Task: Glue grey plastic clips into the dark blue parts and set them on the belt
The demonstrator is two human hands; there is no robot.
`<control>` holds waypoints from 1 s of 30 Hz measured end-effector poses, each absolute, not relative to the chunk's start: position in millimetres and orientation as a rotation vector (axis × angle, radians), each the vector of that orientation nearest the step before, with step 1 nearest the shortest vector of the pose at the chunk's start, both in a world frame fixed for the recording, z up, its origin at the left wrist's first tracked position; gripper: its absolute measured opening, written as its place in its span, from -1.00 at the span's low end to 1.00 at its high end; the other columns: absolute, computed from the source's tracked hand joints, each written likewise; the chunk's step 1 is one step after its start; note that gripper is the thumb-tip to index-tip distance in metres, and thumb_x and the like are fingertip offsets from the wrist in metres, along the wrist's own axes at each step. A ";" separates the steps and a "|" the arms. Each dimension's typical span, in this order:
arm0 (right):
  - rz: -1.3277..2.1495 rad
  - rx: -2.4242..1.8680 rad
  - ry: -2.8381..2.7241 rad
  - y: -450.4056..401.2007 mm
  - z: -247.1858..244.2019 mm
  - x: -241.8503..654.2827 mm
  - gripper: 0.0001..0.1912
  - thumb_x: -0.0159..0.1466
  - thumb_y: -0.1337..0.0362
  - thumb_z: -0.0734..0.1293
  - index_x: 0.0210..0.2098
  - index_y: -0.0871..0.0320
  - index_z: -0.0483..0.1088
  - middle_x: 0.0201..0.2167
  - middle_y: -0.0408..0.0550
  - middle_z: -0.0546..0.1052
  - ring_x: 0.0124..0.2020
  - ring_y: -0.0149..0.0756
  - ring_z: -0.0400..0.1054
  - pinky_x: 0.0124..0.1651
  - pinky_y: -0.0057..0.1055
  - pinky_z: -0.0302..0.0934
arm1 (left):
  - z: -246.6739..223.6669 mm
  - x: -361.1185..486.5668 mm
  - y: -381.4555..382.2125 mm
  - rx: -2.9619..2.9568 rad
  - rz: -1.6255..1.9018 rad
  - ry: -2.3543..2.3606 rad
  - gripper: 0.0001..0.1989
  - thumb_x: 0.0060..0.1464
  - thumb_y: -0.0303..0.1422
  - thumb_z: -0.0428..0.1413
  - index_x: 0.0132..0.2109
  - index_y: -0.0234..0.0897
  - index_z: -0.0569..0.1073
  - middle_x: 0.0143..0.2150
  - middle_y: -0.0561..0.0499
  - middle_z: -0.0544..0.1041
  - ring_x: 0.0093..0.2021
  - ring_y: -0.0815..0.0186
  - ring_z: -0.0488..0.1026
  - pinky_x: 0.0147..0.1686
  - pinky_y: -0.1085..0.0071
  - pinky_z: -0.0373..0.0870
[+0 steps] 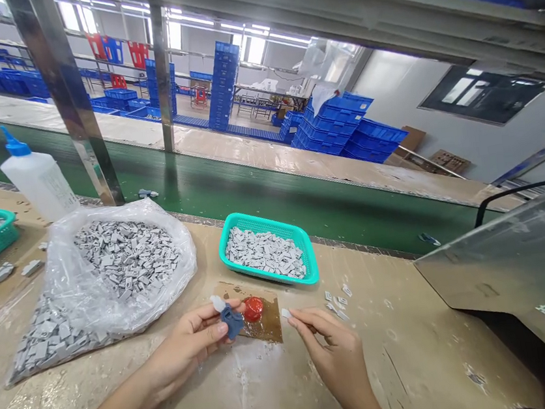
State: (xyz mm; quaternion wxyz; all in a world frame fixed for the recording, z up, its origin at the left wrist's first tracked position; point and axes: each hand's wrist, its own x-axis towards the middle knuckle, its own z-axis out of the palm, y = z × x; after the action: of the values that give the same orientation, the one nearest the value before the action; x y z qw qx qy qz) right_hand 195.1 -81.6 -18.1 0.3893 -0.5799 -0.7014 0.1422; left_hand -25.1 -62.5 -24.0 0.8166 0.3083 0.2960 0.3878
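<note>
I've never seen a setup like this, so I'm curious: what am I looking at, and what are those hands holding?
This picture comes from a camera worn on a person's head, looking down at their own two bare hands. The left hand holds a small blue piece with a white bit at its tip. The right hand pinches a tiny pale piece. Between them, a round red thing sits on a brown square. The bench also holds a plastic bag and a green basket, both full of small grey pieces, plus a white squeeze bottle. Beyond runs a green conveyor belt, with stacked blue crates farther back.
</note>
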 end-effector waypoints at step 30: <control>0.751 -1.156 -1.533 -99.5 -21.9 131.7 -0.83 0.15 0.46 0.27 -0.32 0.10 0.43 -0.27 -0.04 0.41 -0.23 -0.27 0.34 -0.20 -0.41 0.29 | -22.1 -21.3 -67.9 0.895 0.889 0.742 -0.84 -0.17 -0.52 0.18 -0.33 -0.34 0.46 -0.37 0.03 0.51 -0.34 0.42 0.39 -0.29 0.55 0.27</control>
State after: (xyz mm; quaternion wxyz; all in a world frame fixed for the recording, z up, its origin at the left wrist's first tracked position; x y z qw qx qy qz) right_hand 131.7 -99.5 -21.9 0.5142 -0.4810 -0.6376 0.3126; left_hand -21.3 -67.9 -22.1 0.7439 0.4086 0.3386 0.4061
